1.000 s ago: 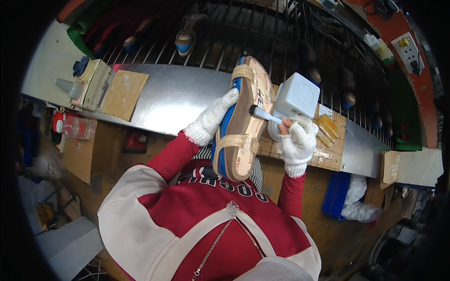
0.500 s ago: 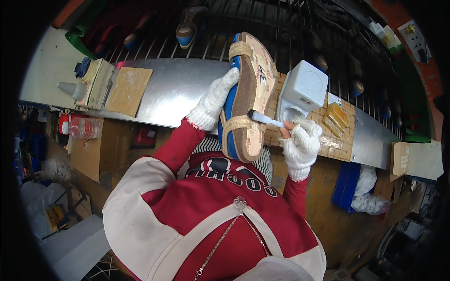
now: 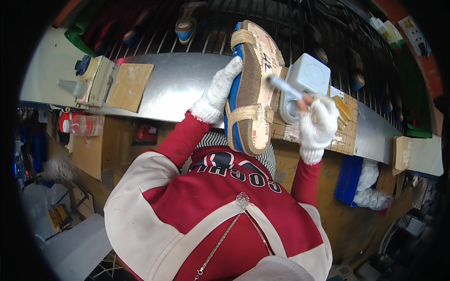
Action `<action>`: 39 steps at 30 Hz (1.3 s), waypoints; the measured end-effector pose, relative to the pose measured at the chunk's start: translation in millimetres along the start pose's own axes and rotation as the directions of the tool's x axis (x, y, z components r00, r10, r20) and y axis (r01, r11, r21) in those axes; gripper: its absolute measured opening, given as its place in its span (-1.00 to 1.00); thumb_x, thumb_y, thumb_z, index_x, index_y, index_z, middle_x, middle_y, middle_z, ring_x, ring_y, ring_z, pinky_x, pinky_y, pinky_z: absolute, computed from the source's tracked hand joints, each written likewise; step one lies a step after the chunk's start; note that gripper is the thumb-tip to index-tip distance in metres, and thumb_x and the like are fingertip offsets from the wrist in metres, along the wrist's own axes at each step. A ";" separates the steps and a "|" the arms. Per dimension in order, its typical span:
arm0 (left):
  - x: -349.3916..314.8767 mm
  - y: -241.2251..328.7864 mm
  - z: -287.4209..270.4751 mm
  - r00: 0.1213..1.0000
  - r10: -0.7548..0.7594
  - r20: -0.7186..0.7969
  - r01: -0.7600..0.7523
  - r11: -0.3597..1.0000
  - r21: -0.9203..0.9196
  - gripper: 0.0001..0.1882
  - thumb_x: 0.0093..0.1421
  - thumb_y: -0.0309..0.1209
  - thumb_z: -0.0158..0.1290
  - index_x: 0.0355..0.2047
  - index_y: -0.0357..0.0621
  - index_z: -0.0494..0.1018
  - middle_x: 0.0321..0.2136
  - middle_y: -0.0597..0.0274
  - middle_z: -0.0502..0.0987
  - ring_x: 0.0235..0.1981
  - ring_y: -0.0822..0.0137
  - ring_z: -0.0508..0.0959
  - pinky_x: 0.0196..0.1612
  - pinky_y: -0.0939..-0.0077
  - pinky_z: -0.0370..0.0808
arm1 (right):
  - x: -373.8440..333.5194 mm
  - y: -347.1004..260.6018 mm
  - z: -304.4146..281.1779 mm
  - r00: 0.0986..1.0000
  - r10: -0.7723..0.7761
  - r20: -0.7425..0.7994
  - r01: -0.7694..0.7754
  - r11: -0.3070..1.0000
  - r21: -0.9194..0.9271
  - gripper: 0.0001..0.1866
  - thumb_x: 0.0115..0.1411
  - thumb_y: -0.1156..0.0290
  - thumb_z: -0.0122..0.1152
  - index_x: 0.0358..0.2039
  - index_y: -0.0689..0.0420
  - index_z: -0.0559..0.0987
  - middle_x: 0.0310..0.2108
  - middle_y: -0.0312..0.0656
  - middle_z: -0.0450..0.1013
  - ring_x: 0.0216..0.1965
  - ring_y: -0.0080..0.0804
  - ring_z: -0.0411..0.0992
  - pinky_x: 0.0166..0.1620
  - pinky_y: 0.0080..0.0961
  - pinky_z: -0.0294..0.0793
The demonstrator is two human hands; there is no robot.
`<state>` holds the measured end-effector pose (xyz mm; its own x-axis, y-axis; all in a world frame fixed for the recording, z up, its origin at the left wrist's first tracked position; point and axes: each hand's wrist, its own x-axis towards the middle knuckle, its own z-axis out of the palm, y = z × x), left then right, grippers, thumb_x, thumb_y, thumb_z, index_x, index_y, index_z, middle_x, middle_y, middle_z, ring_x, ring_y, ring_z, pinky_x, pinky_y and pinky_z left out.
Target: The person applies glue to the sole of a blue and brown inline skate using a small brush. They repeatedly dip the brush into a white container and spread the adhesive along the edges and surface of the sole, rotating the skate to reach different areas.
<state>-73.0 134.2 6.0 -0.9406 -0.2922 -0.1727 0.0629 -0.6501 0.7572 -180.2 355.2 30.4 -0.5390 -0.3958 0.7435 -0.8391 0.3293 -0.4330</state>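
Observation:
In a white knit glove, my left hand grips a sandal on a blue shoe last by its left side. The underside faces up, showing a pale insole board with print, a brown edge and two woven straps folded over it. My right hand, gloved with bare fingertips, pinches a brush with a pale handle. The brush is motion-blurred; its dark tip is at the sandal's right edge, and I cannot tell whether it touches. Just beyond that hand stands a white plastic glue pot with a round opening at its near end.
A metal bench runs across, with a rack of bars behind it holding more lasted shoes. On a cardboard sheet at right lies a yellowish block. A tan board and a grey nozzle are at left.
The brush and my right hand have moved right and away from me, leaving the near strap. My left hand has shifted the sandal slightly farther away and right.

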 end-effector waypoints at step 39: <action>-1.5 18.8 -33.9 0.966 0.228 -0.122 -0.228 0.974 0.012 -0.23 0.28 0.21 0.02 0.30 -0.08 0.26 0.09 -0.01 0.52 0.01 0.23 0.63 0.01 0.38 0.66 | -39.6 -46.5 -5.6 0.963 -0.182 0.198 0.130 0.960 0.248 -0.73 -0.18 0.50 0.58 -0.39 0.09 0.70 -0.34 -0.20 0.56 -0.27 -0.23 0.47 -0.13 -0.34 0.37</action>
<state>-59.0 98.6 -0.8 -0.8537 -0.5159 -0.0713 0.2715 -0.5577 0.7844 -119.4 360.4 24.0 -0.3813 -0.6107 0.6940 -0.8938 0.0518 -0.4455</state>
